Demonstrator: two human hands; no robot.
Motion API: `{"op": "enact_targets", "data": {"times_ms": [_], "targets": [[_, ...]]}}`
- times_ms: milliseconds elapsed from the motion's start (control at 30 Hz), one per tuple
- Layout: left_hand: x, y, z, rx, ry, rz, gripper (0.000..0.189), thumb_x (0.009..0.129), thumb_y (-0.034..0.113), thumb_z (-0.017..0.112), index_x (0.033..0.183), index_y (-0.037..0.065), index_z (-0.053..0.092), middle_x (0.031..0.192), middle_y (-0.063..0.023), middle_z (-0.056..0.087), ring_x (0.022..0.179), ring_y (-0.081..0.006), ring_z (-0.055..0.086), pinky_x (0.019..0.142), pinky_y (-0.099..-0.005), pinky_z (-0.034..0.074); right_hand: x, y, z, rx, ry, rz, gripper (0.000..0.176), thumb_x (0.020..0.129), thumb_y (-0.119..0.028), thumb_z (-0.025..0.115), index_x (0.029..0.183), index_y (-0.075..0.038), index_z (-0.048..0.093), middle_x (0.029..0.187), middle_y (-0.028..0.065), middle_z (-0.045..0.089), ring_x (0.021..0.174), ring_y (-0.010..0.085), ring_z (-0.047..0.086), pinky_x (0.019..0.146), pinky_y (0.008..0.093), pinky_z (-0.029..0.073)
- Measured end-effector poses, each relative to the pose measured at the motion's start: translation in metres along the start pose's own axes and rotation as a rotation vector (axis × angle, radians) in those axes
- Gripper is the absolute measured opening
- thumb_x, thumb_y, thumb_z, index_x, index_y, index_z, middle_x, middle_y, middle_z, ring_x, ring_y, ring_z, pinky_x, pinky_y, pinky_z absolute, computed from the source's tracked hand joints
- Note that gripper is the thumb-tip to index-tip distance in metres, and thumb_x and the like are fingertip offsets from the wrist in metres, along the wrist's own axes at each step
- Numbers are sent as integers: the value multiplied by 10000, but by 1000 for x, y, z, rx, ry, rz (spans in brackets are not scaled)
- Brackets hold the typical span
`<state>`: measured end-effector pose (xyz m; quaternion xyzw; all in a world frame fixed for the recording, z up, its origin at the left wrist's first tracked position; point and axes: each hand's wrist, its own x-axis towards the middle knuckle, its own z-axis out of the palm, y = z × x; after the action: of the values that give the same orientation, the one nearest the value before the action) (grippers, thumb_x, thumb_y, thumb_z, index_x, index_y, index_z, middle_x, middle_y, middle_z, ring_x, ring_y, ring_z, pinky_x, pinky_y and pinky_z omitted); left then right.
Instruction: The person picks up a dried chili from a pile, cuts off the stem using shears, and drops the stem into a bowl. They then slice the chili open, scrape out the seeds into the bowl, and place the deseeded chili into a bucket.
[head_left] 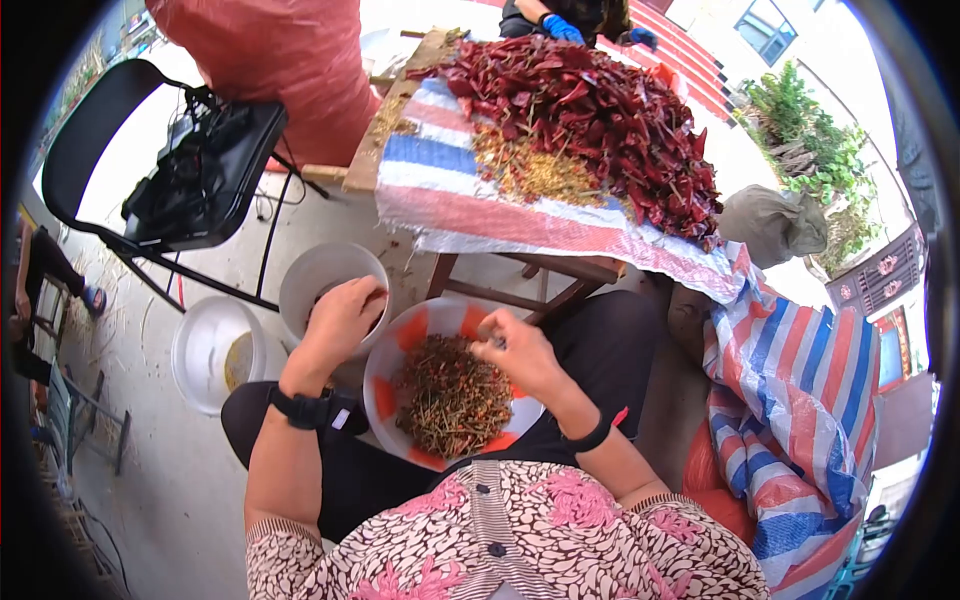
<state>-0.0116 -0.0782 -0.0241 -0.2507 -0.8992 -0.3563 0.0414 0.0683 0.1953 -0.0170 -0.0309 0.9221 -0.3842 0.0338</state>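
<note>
A white and orange basin [381,398] rests in my lap, heaped with dried stems and bits of chilli [450,400]. Above its right side my right hand [525,355] is closed in a pinch; a small dark bit shows at the fingertips, too small to name. My left hand [342,325] hangs over a white bucket [305,270], with its fingers curled together; what they hold, if anything, is hidden. Some dark red pieces show inside that bucket, partly behind the hand. In front of me a large pile of dried red chillies [590,110] lies on a striped sheet [480,225].
A second white bucket [190,350] with yellowish seeds stands at left. Behind it is a black folding chair [100,190] carrying a bag and cables. A big red sack [290,70] stands beyond. Striped sheeting [790,400] drapes down at right. Across the table is a person wearing blue gloves [562,28].
</note>
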Motion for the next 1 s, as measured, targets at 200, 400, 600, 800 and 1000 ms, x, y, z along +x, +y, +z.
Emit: {"op": "enact_targets", "data": {"times_ms": [200, 400, 600, 800, 1000], "targets": [[-2, -26, 1, 380, 147, -184, 288, 800, 150, 654, 1083, 98, 631, 1020, -121, 637, 990, -327, 576, 876, -432, 437, -6, 0, -17, -285, -107, 60, 254, 857, -274, 634, 1020, -93, 565, 946, 161, 649, 910, 384, 610, 774, 474, 463], [4, -21, 8, 297, -60, -241, 357, 784, 197, 662, 1126, 105, 622, 1036, -144, 633, 996, -351, 582, 858, -463, 468, 52, 26, -103, -238, 249, -34, 216, 901, -247, 537, 983, -74, 638, 905, 183, 662, 934, 378, 620, 807, 459, 477], [20, -6, 21, 242, -284, -213, 310, 817, 192, 612, 1106, 84, 637, 1027, -161, 638, 983, -340, 605, 839, -425, 491, 168, 99, -195, -214, 482, 81, 266, 872, -138, 547, 1099, -41, 645, 957, 178, 682, 791, 313, 661, 691, 408, 514], [35, 5, 28, 214, -381, -129, 288, 818, 180, 601, 1080, 68, 642, 983, -171, 648, 955, -351, 614, 827, -438, 496, 219, 118, -199, 335, 375, 362, 368, 904, -127, 509, 1263, -74, 567, 937, 85, 650, 552, 142, 589, 402, 283, 445], [47, 19, 27, 36, -411, -89, 292, 820, 142, 605, 1088, 27, 629, 1026, -193, 652, 964, -325, 628, 824, -391, 502, 186, 92, -182, 388, 609, 237, 304, 950, -206, 537, 1185, -30, 616, 759, 66, 612, 491, 115, 524, 428, 258, 427]]}}
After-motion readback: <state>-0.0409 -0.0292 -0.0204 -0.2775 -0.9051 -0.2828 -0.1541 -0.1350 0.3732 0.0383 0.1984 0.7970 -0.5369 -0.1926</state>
